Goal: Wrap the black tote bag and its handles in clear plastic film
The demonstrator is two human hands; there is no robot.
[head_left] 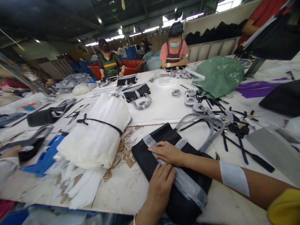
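A black bag [164,137] with a grey translucent strap [187,184] lies on the white table [131,187] in front of me. My right hand [168,153] lies flat on the strap, fingers stretched out to the left. My left hand [160,184] rests just below it, fingers flat on the strap and bag. Both press on the bag and hold nothing. The strap's loops [206,125] trail off to the upper right.
A tied bundle of white sheets [98,134] lies left, over paper scraps and a blue tray [47,156]. Grey strap rolls [191,101], black strips [236,134], a green sack [219,75] sit right. Two people work at the far edge; another's hand [11,151] at left.
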